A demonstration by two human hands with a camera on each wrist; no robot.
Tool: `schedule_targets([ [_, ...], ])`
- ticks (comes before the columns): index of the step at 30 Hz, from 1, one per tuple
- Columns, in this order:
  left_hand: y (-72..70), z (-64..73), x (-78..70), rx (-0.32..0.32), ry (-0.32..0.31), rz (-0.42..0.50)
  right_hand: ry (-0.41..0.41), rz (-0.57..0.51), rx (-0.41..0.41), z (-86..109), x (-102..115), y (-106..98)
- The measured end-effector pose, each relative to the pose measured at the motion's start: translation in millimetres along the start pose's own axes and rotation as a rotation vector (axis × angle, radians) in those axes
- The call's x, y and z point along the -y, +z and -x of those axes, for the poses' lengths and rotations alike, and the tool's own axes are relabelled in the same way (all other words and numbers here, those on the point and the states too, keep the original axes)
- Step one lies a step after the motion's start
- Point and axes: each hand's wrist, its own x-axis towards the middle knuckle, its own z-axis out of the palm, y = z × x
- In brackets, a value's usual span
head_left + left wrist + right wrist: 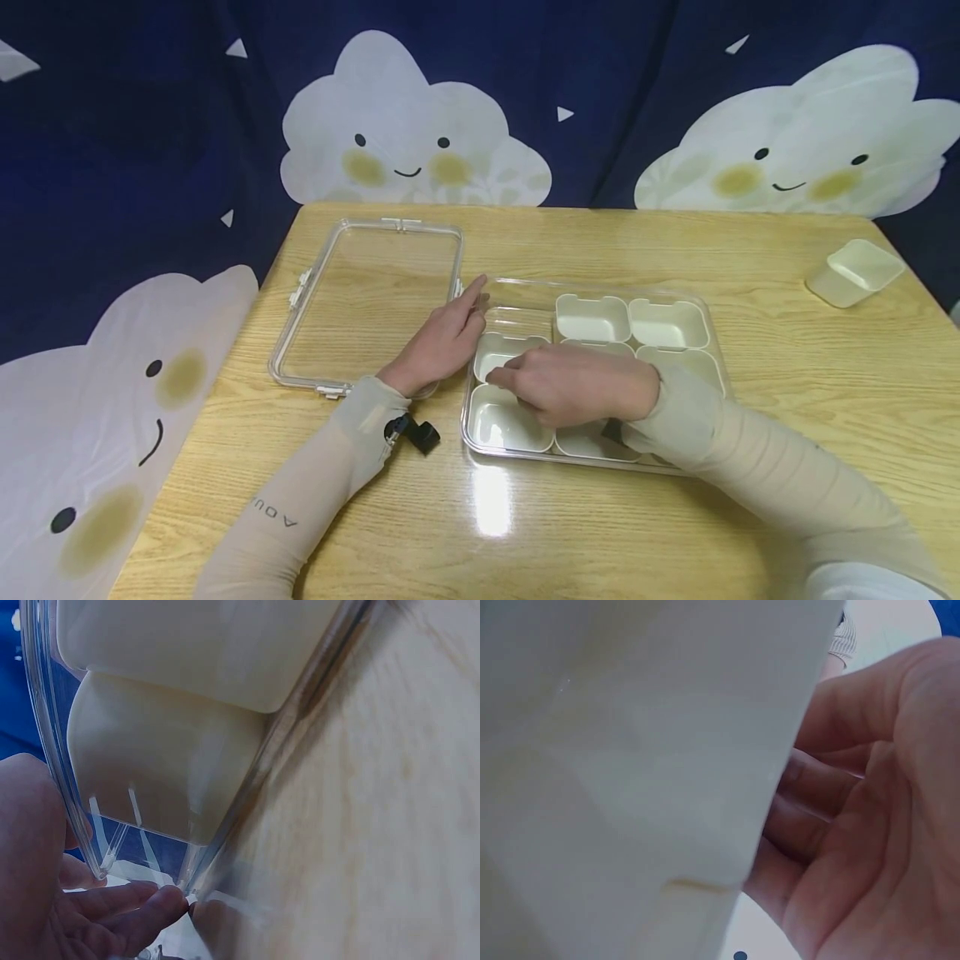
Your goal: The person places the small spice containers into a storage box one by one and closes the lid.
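A clear plastic box point(600, 461) holds several cream-coloured cups in rows, with a gap at its back left corner. My left hand point(438, 346) is at the box's left side; in the left wrist view its fingers point(142, 915) bend round the clear wall at the corner, right by the tabletop. My right hand point(573, 383) reaches over the middle column and grips a cream cup point(495, 348) in the left column, behind the front left cup point(510, 421). In the right wrist view a cream wall point(667, 765) fills the left, and the curled fingers point(802, 784) partly pass behind its edge.
A clear lid point(294, 321) with white clips lies flat on the wooden table point(420, 533), left of the box. One loose cream cup point(840, 279) stands tilted-looking at the far right. A dark cloud-patterned curtain point(600, 50) hangs behind the table.
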Motion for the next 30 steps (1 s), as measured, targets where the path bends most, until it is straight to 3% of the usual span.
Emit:
schedule_targets([
  [18, -0.3, -0.4, -0.2, 0.003, -0.02, 0.008, 0.017, -0.031, 0.005, 1.3, -1.2, -0.4],
  [30, -0.1, 0.6, -1.6, 0.0, -0.023, 0.002, -0.011, 0.015, -0.011, 4.0, -1.2, -3.5],
])
